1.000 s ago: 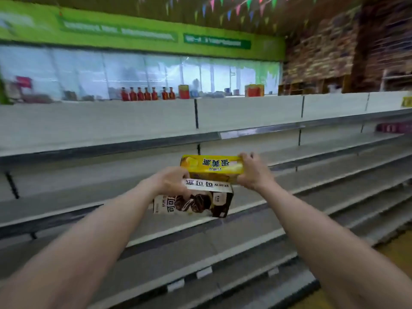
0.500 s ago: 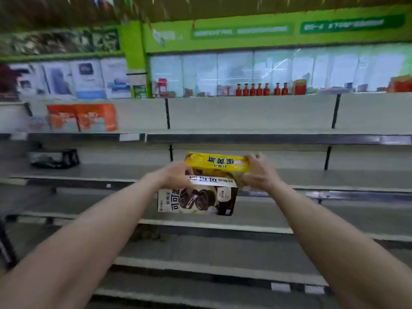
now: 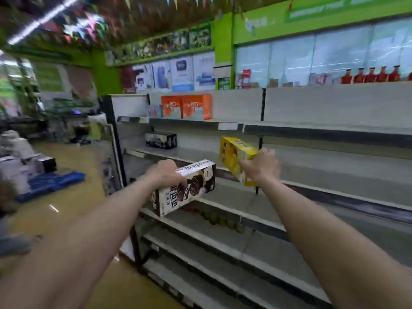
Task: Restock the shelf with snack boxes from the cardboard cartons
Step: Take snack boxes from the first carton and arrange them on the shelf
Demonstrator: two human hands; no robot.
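Apart now, hands (image 3: 214, 172) before bare shelf (image 3: 312, 175).

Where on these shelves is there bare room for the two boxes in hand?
The shelf right of the black box is bare. So is the top shelf right of the orange boxes. The left end is crowded. The left hand holds the chocolate box, the right hand the yellow box.
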